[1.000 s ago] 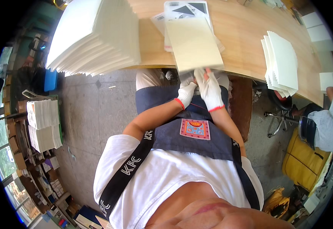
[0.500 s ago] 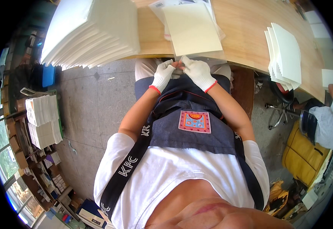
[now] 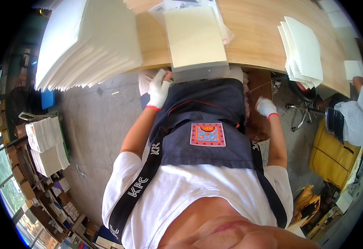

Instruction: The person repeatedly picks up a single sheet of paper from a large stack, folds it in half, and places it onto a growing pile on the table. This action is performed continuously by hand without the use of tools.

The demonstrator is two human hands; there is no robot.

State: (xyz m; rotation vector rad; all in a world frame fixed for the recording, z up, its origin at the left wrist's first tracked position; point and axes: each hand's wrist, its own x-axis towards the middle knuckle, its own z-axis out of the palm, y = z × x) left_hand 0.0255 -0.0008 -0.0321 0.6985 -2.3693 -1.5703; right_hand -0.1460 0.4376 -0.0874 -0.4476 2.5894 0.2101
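My left hand (image 3: 159, 89), in a white knit glove with bare fingertips and a red cuff, is raised at the table's front edge. Its fingers point upward, slightly bent, with nothing visible in them. Just to its right, a cream sheet or board (image 3: 196, 37) lies in a clear plastic sleeve (image 3: 200, 73), whose near end hangs over the edge above my lap. My right hand (image 3: 266, 107), gloved the same way, is low beside my right thigh, over a brown surface (image 3: 258, 120). It looks curled, but its fingers are hidden and smeared.
A tall fanned stack of white sheets (image 3: 94, 45) stands on the wooden table (image 3: 248, 37) at left, a smaller one (image 3: 302, 52) at right. White packages (image 3: 46, 145) are piled at far left. An office chair (image 3: 302, 110) and a yellow padded item (image 3: 333, 153) are on the right.
My hands have parted from their meeting point at the table edge. The left moved left and slightly down, the right swung down and right to my side. The view has shifted slightly.
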